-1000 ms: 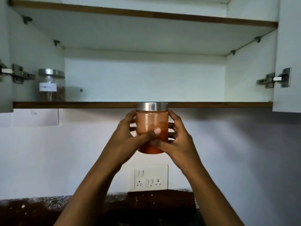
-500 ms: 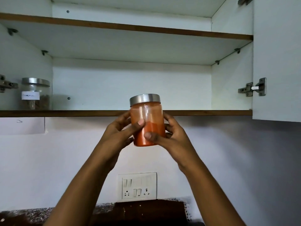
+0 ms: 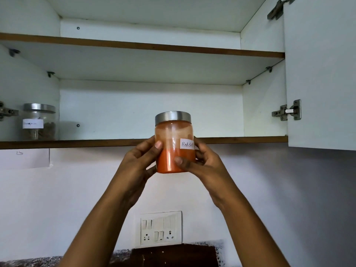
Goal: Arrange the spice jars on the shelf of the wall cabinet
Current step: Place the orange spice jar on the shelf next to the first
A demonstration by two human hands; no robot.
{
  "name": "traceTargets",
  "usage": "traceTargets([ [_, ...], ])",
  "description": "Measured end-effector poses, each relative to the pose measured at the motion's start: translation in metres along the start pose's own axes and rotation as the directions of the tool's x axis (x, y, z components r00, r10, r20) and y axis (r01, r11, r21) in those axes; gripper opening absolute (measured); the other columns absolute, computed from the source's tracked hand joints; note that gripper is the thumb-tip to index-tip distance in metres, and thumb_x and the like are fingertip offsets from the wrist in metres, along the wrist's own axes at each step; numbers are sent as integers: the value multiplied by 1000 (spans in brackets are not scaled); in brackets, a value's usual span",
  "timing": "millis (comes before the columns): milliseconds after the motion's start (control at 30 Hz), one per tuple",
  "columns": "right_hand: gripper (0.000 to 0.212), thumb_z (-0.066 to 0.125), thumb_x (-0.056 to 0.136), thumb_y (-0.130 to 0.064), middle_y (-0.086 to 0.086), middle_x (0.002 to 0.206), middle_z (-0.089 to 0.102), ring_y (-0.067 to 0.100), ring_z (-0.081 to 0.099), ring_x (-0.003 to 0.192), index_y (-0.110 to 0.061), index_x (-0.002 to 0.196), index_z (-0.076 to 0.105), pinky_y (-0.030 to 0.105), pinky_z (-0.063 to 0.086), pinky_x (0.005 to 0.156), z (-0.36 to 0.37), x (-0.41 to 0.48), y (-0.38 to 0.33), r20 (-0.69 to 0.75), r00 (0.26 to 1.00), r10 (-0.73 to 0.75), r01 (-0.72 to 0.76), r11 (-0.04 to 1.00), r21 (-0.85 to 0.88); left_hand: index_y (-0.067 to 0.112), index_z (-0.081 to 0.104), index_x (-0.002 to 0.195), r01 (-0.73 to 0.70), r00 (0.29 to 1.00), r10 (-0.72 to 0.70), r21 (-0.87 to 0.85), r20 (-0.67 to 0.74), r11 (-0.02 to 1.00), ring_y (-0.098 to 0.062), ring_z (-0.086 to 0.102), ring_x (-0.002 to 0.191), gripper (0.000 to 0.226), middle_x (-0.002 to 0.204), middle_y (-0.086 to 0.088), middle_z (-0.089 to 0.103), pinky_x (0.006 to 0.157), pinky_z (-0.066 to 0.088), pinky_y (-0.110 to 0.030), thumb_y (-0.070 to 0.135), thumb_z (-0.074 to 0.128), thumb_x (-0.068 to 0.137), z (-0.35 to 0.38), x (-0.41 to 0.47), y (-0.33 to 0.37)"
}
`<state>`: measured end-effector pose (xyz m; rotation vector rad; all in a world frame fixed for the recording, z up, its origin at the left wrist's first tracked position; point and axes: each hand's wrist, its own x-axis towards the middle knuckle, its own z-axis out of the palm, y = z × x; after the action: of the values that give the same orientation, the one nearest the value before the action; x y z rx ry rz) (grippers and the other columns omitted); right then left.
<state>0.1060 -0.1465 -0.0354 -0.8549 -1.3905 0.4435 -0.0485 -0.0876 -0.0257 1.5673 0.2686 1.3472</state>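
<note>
A clear jar of orange-red powder (image 3: 169,143) with a steel lid and a white label reading "Red chi…" is held upright in front of the lower shelf's front edge (image 3: 77,143). My left hand (image 3: 138,160) grips its left side and my right hand (image 3: 200,162) its right side, thumbs across the front. The label faces front right and my right fingers hide part of it. A second steel-lidded jar with brown contents (image 3: 39,122) stands at the far left of the lower shelf.
The wall cabinet is open, with its right door (image 3: 319,74) swung out and hinges (image 3: 287,112) on both sides. The upper shelf (image 3: 154,48) shows nothing on it. Below are a switch and socket plate (image 3: 160,228) and a dark countertop (image 3: 173,255).
Both hands have raised the jar from below the shelf edge to in front of it. The jar has turned so that its label now shows.
</note>
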Motion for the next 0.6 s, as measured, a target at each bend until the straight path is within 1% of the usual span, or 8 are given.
traceTargets([
  [67, 92, 85, 56, -43, -14, 123, 57, 8, 59, 107, -38, 136, 41, 20, 53, 82, 4, -2, -3, -92, 995, -40, 30, 993, -115, 24, 56, 129, -41, 999, 42, 93, -12, 995, -9, 66, 105, 62, 117, 5, 69, 85, 52, -26, 35, 66, 69, 6, -4, 1],
  [100, 93, 83, 58, -43, -15, 123, 52, 8, 56, 107, -39, 139, 36, 17, 51, 80, 6, -4, -4, -116, 992, -59, 38, 983, -179, 26, 56, 129, -60, 998, 61, 131, -1, 990, -7, 67, 101, 63, 115, 6, 69, 82, 53, -23, 35, 66, 68, 8, -6, 1],
  [167, 93, 80, 61, -44, -15, 124, 48, 7, 53, 107, -40, 140, 31, 12, 49, 78, 8, -7, -7, -107, 991, -83, 54, 968, -244, 27, 56, 129, -81, 997, 79, 165, 16, 983, -8, 69, 97, 62, 113, 4, 69, 76, 56, -21, 34, 66, 68, 10, -8, 4],
  [200, 94, 79, 60, -46, -17, 123, 48, 4, 54, 106, -41, 140, 30, 12, 50, 77, 6, -9, -10, -84, 992, -91, 67, 965, -252, 27, 56, 128, -82, 997, 81, 170, 13, 982, -9, 69, 98, 61, 114, 4, 69, 77, 57, -23, 34, 66, 68, 8, -8, 5],
  [300, 89, 82, 58, -47, -16, 121, 55, 2, 58, 106, -42, 136, 39, 20, 52, 84, -4, -7, -16, -5, 997, -80, 78, 984, -163, 23, 57, 129, -42, 999, 41, 129, 11, 991, -14, 64, 109, 59, 120, 4, 67, 92, 52, -36, 34, 63, 71, 1, -6, 9],
  [433, 63, 76, 63, -36, -16, 114, 63, 6, 62, 107, -44, 120, 51, 22, 51, 88, -12, -4, -23, 97, 995, -22, 20, 1000, 24, 22, 56, 129, -29, 1000, 29, 82, 1, 996, -16, 62, 113, 58, 122, 4, 67, 94, 49, -38, 32, 62, 72, 1, -9, 11],
  [500, 65, 74, 60, -35, -13, 117, 62, 9, 63, 106, -43, 120, 50, 24, 52, 88, -11, -1, -24, 83, 996, -9, 7, 1000, 24, 22, 57, 127, -22, 999, 24, 52, -31, 998, -14, 63, 109, 56, 118, 5, 68, 90, 51, -35, 31, 62, 72, 4, -10, 11],
  [600, 81, 76, 54, -41, -10, 119, 61, 11, 63, 105, -35, 130, 47, 27, 54, 86, -4, 1, -23, -34, 999, -37, 36, 999, -29, 21, 61, 114, -49, 990, 58, 70, -132, 996, -12, 68, 96, 41, 100, 8, 73, 80, 54, -29, 30, 63, 74, 8, -10, 12],
])
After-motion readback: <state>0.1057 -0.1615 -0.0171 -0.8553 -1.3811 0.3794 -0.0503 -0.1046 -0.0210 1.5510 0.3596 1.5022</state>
